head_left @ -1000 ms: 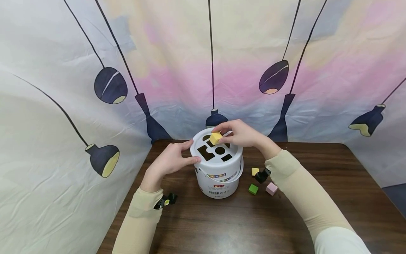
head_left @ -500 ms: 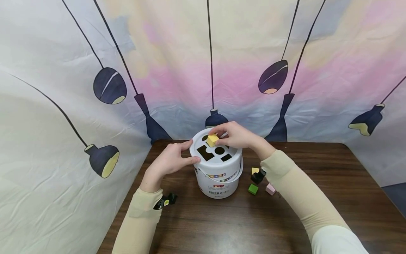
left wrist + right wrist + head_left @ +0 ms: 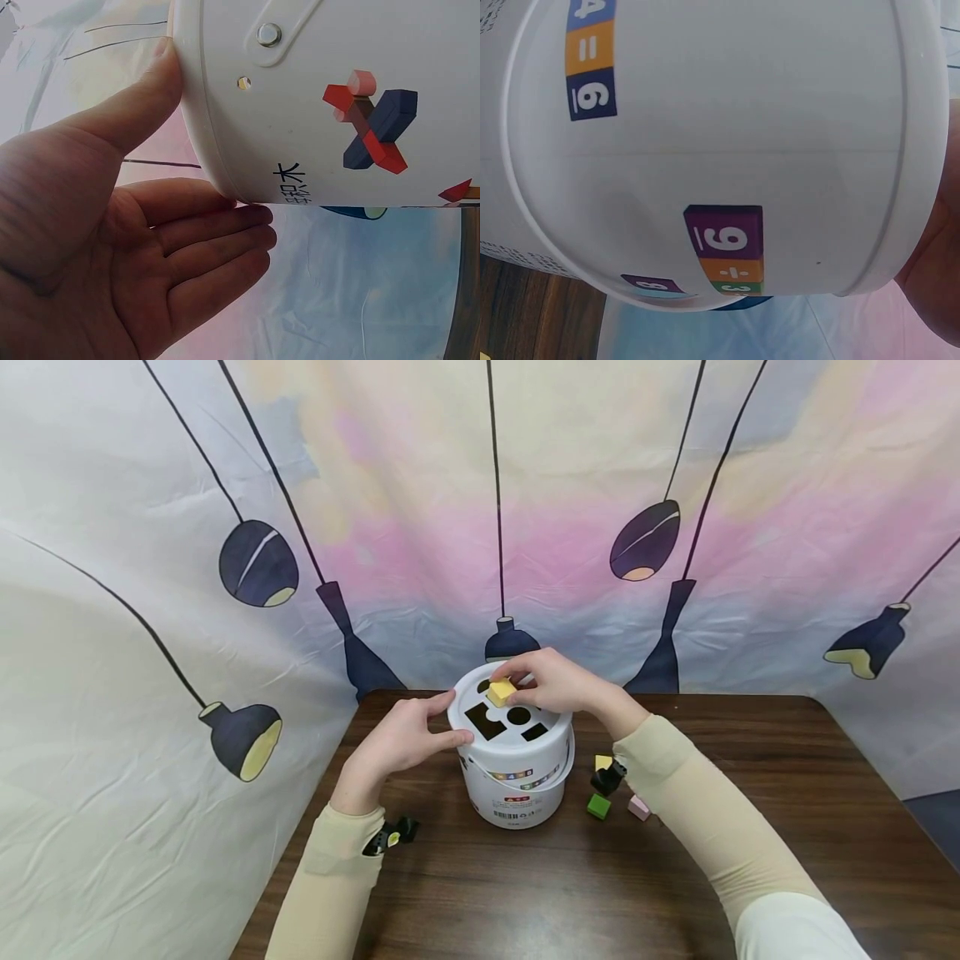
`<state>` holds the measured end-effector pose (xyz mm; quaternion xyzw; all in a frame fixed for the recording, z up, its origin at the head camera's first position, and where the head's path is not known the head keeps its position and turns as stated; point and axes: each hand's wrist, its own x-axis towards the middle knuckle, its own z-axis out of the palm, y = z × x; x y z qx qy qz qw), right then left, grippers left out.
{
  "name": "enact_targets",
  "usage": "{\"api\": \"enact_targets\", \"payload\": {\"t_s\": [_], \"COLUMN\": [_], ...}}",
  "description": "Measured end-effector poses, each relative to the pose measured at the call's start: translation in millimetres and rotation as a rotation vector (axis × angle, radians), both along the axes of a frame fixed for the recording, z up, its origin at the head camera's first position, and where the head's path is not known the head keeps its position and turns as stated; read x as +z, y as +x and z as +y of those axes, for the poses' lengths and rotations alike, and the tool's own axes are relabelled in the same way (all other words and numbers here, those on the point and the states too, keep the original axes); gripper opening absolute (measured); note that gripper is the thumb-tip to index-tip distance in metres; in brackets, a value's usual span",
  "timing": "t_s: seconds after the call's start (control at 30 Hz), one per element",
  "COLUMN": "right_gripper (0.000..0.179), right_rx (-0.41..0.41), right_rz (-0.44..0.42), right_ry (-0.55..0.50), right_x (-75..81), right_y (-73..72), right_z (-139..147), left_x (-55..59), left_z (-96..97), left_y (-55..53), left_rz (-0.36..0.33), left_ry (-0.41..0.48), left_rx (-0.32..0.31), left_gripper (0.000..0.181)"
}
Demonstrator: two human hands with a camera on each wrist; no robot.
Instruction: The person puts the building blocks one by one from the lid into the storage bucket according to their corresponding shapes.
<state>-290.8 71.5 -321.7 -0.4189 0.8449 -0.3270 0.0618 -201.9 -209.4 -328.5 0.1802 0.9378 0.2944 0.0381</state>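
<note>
A white bucket [image 3: 513, 789] stands on the table, its white lid [image 3: 508, 733] cut with several holes of different shapes. My right hand [image 3: 558, 681] pinches a yellow block [image 3: 501, 693] at a hole toward the lid's back; the hole itself is mostly covered. On the left, my left hand [image 3: 405, 735] touches the lid's rim with thumb and fingertips. In the left wrist view its fingers [image 3: 217, 247] lie fairly straight along the bucket's edge. The right wrist view holds mostly bucket wall [image 3: 817, 187], with part of the right hand at the right edge and the block hidden.
Right of the bucket lie a green block [image 3: 598, 807], a pink block [image 3: 639, 807] and another yellow block [image 3: 603, 762], partly covered by the right wrist camera [image 3: 608, 777]. The bucket's handle [image 3: 567, 764] hangs down its side. Behind the brown table [image 3: 750, 777] hangs a printed cloth [image 3: 427, 527].
My right hand has moved slightly left and down with the yellow block, which now sits lower at the lid. The left hand keeps its place on the rim.
</note>
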Motion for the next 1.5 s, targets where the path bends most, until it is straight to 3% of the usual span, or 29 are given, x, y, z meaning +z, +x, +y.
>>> {"api": "enact_targets", "payload": {"t_s": [0.53, 0.73, 0.97, 1.27, 1.5], "right_gripper": [0.039, 0.034, 0.030, 0.034, 0.037], "right_rx": [-0.015, -0.061, -0.137, -0.325, -0.405], "right_rz": [-0.005, -0.014, 0.038, -0.055, -0.123], "right_ry": [-0.015, -0.109, -0.252, -0.255, -0.214], "right_x": [1.4, -0.4, -12.4, -39.0, -68.1], "right_y": [1.7, 2.3, 4.7, 20.7, 39.3], "right_z": [2.8, 16.5, 64.5, 136.6, 185.9], "left_x": [-0.4, 0.6, -0.5, -1.3, -0.8], "left_z": [0.5, 0.5, 0.5, -0.6, 0.2], "left_y": [0.2, 1.3, 0.9, 0.2, 0.4], "left_rz": [0.004, -0.001, 0.009, 0.013, 0.014], "left_ry": [0.005, 0.007, 0.007, -0.005, -0.003], "left_rx": [0.001, 0.004, 0.006, 0.002, 0.002], "left_gripper": [0.087, 0.088, 0.088, 0.088, 0.089]}}
